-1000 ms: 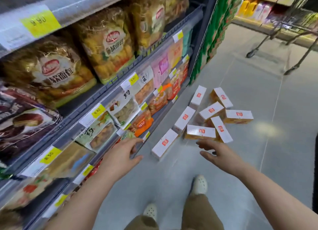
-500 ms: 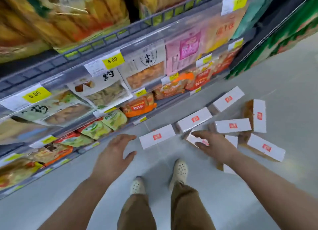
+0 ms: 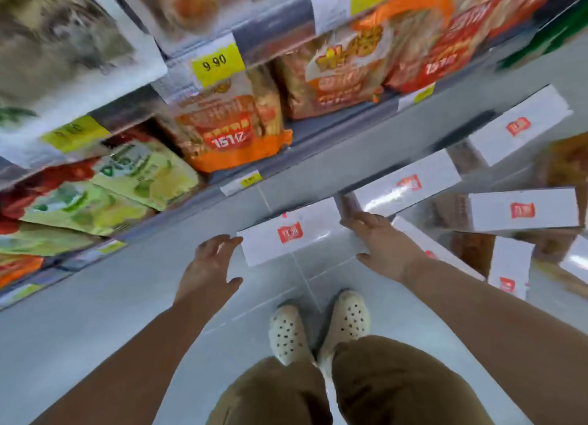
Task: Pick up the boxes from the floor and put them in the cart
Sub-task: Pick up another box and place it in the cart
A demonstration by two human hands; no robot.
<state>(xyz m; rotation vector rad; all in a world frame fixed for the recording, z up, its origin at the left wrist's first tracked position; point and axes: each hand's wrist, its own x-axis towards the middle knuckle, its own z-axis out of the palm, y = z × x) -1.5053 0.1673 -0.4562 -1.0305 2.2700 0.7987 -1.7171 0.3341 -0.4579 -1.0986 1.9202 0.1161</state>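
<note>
Several white boxes with red labels lie scattered on the grey floor. The nearest box [image 3: 291, 232] lies just ahead of my feet. My left hand [image 3: 210, 267] hovers open at its left end, fingertips almost touching it. My right hand [image 3: 383, 248] is open at its right end, fingers spread over the edge. More boxes lie to the right: one behind it [image 3: 410, 186], one farther back [image 3: 521, 125], one at the right [image 3: 525, 210] and one standing near my right forearm [image 3: 509, 267]. No cart is in view.
A store shelf [image 3: 318, 157] with snack bags and yellow price tags runs along the left and top, close to the boxes. My two feet in white perforated clogs [image 3: 318, 326] stand on the tiled floor [image 3: 95, 323] just behind the nearest box.
I have bent down much closer to the floor. Both hands have dropped toward the nearest box and now flank its two ends; the right hand shifted left from the box pile.
</note>
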